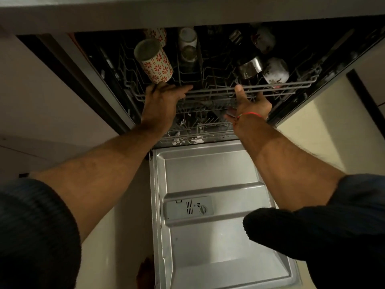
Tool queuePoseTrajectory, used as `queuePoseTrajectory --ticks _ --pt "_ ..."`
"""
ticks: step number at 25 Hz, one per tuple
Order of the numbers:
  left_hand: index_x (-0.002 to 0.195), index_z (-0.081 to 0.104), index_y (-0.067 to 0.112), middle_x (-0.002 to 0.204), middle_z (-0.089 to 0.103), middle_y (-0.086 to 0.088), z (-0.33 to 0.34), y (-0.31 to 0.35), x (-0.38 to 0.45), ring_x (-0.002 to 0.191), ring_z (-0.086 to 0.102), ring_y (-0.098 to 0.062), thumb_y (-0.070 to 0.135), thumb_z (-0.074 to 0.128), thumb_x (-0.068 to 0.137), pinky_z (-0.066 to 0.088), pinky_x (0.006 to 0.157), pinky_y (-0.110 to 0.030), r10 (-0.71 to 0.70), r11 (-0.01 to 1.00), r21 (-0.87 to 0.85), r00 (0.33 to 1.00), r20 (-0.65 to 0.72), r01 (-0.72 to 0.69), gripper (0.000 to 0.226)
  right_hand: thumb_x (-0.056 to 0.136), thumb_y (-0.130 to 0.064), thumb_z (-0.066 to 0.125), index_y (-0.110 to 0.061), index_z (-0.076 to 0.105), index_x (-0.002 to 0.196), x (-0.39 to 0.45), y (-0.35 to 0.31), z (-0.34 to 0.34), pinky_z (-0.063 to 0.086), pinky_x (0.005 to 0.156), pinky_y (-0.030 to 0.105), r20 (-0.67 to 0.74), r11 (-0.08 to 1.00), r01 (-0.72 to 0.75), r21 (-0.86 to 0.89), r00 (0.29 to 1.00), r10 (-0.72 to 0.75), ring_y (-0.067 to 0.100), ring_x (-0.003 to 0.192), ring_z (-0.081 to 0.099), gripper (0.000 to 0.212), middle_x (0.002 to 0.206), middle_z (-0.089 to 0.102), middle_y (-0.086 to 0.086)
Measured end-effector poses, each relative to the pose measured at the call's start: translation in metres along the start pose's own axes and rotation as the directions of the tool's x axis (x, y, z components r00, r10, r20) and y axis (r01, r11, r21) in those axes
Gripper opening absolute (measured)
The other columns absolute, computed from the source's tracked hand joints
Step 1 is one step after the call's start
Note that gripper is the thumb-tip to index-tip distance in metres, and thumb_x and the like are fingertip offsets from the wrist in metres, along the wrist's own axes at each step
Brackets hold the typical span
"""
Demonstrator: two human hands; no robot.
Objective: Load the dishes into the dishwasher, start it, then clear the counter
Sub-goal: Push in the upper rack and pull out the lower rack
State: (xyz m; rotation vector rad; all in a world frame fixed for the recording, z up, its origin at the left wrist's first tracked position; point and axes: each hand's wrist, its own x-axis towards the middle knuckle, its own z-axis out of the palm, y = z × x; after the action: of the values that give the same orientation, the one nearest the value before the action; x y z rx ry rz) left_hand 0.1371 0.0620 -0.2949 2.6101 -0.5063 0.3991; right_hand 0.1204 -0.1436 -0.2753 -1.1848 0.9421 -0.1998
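The dishwasher stands open, its steel door (pixel 208 236) folded down below me. The upper wire rack (pixel 281 85) holds a white mug with red flowers (pixel 155 61) upside down at the left, a white cup (pixel 187 39) behind it, a steel cup (pixel 249 66) and a white floral cup (pixel 275 71) at the right. My left hand (pixel 162 103) rests on the rack's front rail just under the flowered mug, fingers stretched out. My right hand (pixel 250 103) presses against the front rail further right, palm up, fingers partly hidden behind the wire.
The lower rack (pixel 195 130) shows beneath with some cutlery and white pieces. A detergent compartment (pixel 188 207) sits in the door. The counter edge (pixel 187 15) overhangs the top. Pale cabinet fronts (pixel 312 126) flank the machine.
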Motion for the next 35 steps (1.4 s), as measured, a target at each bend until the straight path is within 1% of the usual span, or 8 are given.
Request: queuePoseTrajectory --ticks 3,7,11,16,22,28,31,35 --pt "0.138 0.062 0.026 0.111 0.076 0.001 -0.002 0.002 0.0 0.115 0.06 -0.026 0.009 0.057 0.097 0.038 0.103 -0.046 0.005 1.0 0.011 1.0 -0.017 -0.005 0.045 0.045 -0.063 0.089 -0.042 0.029 0.148 -0.002 0.003 -0.004 0.057 0.081 0.059 0.031 0.998 0.005 -0.061 1.0 -0.004 0.041 0.113 0.063 0.121 0.146 0.051 0.008" --pt "0.152 0.044 0.024 0.147 0.049 -0.009 0.005 0.011 -0.022 0.137 0.037 -0.032 0.013 0.053 0.096 0.03 0.117 -0.053 -0.044 0.99 0.128 0.985 -0.167 0.065 0.057 0.085 -0.039 0.076 -0.04 0.012 0.155 -0.009 0.017 -0.041 0.06 0.082 0.05 0.232 0.969 0.199 -0.149 0.959 -0.161 0.033 0.109 0.067 0.095 0.12 0.063 -0.007" --pt "0.156 0.03 0.021 0.159 0.023 -0.018 0.051 0.023 -0.093 0.146 0.023 -0.039 0.024 0.063 0.091 0.023 0.121 -0.057 -0.023 0.989 0.138 0.985 -0.169 0.046 0.073 0.081 -0.041 0.079 -0.039 0.01 0.156 0.007 0.063 -0.105 0.045 0.109 0.045 0.423 0.831 0.37 -0.415 0.887 -0.184 0.021 0.135 0.048 0.102 0.153 0.042 -0.002" --pt "0.158 0.023 0.019 0.162 0.016 -0.02 0.133 0.003 -0.14 0.149 0.017 -0.042 0.032 0.073 0.083 0.017 0.123 -0.057 0.084 0.932 0.335 0.982 0.167 -0.137 0.092 0.082 -0.046 0.076 -0.029 -0.003 0.158 0.073 0.113 -0.129 0.019 0.122 0.04 0.688 0.328 0.69 -0.645 0.711 -0.143 0.022 0.151 0.014 0.111 0.166 0.008 0.002" --pt "0.161 0.0 0.01 0.167 -0.003 -0.022 0.216 -0.052 -0.11 0.154 -0.004 -0.044 0.055 0.048 0.097 0.0 0.124 -0.055 -0.071 0.891 0.454 0.98 0.185 -0.021 0.092 0.083 -0.057 0.068 -0.016 -0.013 0.157 0.171 0.174 -0.107 -0.006 0.123 0.051 0.723 -0.233 0.685 -0.69 0.644 -0.248 0.03 0.151 -0.018 0.117 0.164 -0.017 0.01" --pt "0.146 0.04 0.014 0.137 0.055 -0.017 0.254 -0.08 -0.099 0.127 0.05 -0.041 0.031 0.057 0.101 0.034 0.114 -0.057 -0.047 0.872 0.49 0.993 0.105 -0.011 0.051 0.094 -0.031 0.061 -0.019 0.028 0.152 0.208 0.198 -0.105 0.01 0.121 0.058 0.751 -0.411 0.631 -0.658 0.508 -0.422 0.041 0.144 0.024 0.068 0.155 0.033 0.015" --pt "0.145 0.046 0.013 0.128 0.06 -0.016 0.255 -0.084 -0.105 0.115 0.057 -0.039 0.026 0.063 0.098 0.043 0.107 -0.054 0.015 0.874 0.486 0.999 0.03 -0.028 0.051 0.095 -0.026 0.059 -0.02 0.049 0.137 0.205 0.199 -0.102 0.023 0.116 0.057 0.731 -0.426 0.607 -0.671 0.443 -0.519 0.039 0.125 0.045 0.043 0.131 0.057 0.012" --pt "0.147 0.043 0.015 0.133 0.06 -0.014 0.251 -0.079 -0.12 0.12 0.056 -0.037 0.017 0.07 0.093 0.042 0.11 -0.053 -0.012 0.886 0.463 0.998 0.057 -0.016 0.06 0.098 -0.033 0.053 -0.022 0.058 0.129 0.197 0.19 -0.112 0.031 0.11 0.05 0.729 -0.419 0.6 -0.681 0.503 -0.464 0.037 0.119 0.048 0.033 0.128 0.063 0.009"
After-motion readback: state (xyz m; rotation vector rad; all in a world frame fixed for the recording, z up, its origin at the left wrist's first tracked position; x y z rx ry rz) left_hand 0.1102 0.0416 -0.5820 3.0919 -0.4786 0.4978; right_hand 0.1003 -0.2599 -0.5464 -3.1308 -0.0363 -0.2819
